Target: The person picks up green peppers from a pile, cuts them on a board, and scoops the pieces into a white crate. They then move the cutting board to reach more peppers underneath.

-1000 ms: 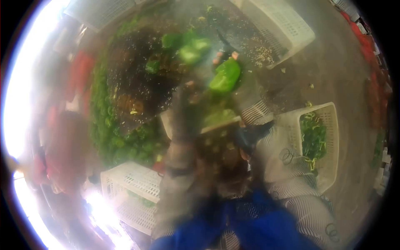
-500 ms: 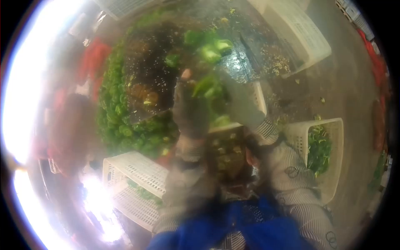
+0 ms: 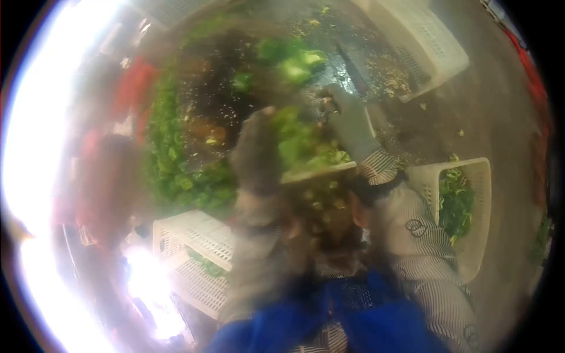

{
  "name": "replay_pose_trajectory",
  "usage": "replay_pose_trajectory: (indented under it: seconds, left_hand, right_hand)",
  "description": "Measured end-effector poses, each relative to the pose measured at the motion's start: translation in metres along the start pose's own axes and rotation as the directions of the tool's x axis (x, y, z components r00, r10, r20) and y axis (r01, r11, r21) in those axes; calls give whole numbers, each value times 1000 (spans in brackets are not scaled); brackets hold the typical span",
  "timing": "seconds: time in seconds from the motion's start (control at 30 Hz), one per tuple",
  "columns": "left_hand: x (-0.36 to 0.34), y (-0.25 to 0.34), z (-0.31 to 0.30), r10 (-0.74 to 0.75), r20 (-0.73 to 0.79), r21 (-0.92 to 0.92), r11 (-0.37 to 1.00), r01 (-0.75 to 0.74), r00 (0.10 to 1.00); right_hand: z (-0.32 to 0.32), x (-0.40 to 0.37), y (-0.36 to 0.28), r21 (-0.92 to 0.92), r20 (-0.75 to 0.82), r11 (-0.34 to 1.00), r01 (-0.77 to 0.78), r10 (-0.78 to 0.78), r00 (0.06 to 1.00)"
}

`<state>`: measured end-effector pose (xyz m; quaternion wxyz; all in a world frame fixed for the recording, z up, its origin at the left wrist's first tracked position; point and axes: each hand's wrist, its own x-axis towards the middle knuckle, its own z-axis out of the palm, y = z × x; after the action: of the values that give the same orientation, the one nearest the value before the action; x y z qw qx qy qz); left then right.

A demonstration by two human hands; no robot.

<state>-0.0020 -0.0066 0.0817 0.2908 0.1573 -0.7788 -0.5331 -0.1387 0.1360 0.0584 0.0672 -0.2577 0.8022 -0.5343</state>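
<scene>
My left hand [image 3: 257, 150], in a greyish glove and smeared by motion, is beside the left edge of a white crate [image 3: 321, 172] of green peppers [image 3: 294, 138]. How its fingers are set is blurred. On the crate's right side is my gloved right hand [image 3: 348, 117], its fingers curled in at the tips; I cannot tell what they pinch. Beyond both hands lie large green peppers [image 3: 294, 69], one showing a pale cut face, on a dark wet surface strewn with pale seeds.
A tipped white crate [image 3: 194, 235] lies at lower left, and another crate [image 3: 482, 217] with green pieces stands at right. A long pale crate [image 3: 438, 44] is at upper right. Many green peppers [image 3: 170, 153] line the left. A blurred person [image 3: 109, 182] is at far left.
My right hand has moved up, and its fingers now show curled. My left hand has shifted slightly left and down. The green pepper between the hands no longer stands out separately.
</scene>
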Motion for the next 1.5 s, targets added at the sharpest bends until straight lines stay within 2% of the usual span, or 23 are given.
replay_pose_trajectory:
  seconds: [0.03,0.07,0.1,0.2,0.23,0.27,0.3,0.33,0.4,0.43,0.5,0.6,0.67,0.8,0.9,0.97,1.07,1.1,1.17,1.23,1.33,1.4,1.5]
  left_hand:
    - [-4,13,-17,-263,103,-695,671,258,959]
    - [-9,11,-51,15,-106,-43,999,-20,994]
    - [-19,6,-94,350,-65,656,720,-224,934]
    - [-85,14,-215,73,-297,-36,995,-88,952]
    - [-109,33,-227,200,-342,740,660,132,918]
    - [-138,29,-262,209,-336,752,647,128,918]
    - [-166,16,-298,-165,-595,723,319,613,787]
    - [-185,18,-312,-294,-626,599,413,686,723]
    - [-188,36,-279,-347,-575,761,-559,329,741]
    - [-184,18,-295,-345,-568,763,-561,322,747]
    - [-171,-41,-334,-86,-75,996,39,79,993]
    - [-32,-32,-223,-201,-64,918,372,137,978]
    - [40,-44,-150,-287,91,193,944,266,953]
    - [153,-148,-71,-43,131,793,605,-78,991]
    - [196,-183,-18,-160,189,815,577,-64,969]
    - [214,-200,2,-274,193,862,507,-29,942]
    - [223,-298,-13,-373,252,810,586,16,893]
    - [218,-286,-6,-392,286,765,643,38,874]
    - [156,-196,10,-62,557,766,424,-484,828]
    - [107,-102,40,98,656,721,209,-660,748]
    - [75,-102,45,-361,528,836,380,-396,769]
    - [50,-123,37,-479,424,219,878,426,768]
    - [17,-45,23,-447,455,-396,673,625,770]
  right_hand:
    - [-2,1,0,-6,7,1000,8,-7,1000]
    - [-4,0,0,-11,14,1000,9,-9,1000]
    - [-7,-1,-3,-12,18,1000,-2,2,1000]
    - [-17,-7,-6,9,72,998,-57,56,996]
    - [-20,-11,-6,49,76,995,-87,83,994]
    - [-24,-14,-3,68,76,994,-87,82,994]
    - [-28,-16,2,14,54,998,-60,59,997]
    - [-33,-17,7,-44,28,998,-34,35,999]
    - [-42,-21,17,-133,21,991,6,-3,1000]
    - [-44,-22,21,-187,51,982,-13,22,998]
    - [-48,-22,28,-272,94,962,5,21,995]
    - [-42,-27,28,-294,115,956,-26,62,991]
    - [-42,-20,13,-405,204,910,-85,180,962]
    - [-28,-18,12,-599,291,799,-56,282,914]
    - [-14,-30,29,-722,311,690,43,269,911]
    - [0,-37,46,-745,177,622,241,-163,971]
    - [-15,-17,15,-699,328,703,133,149,933]
    - [-14,-20,17,-696,331,705,135,148,932]
    - [-6,-32,21,-824,165,527,208,-129,978]
    - [-12,-24,13,-701,261,691,176,19,965]
    - [-14,-15,-7,-613,436,789,24,313,844]
    - [1,-27,5,-524,282,851,46,122,952]
    - [-5,-31,3,-215,239,976,44,9,971]
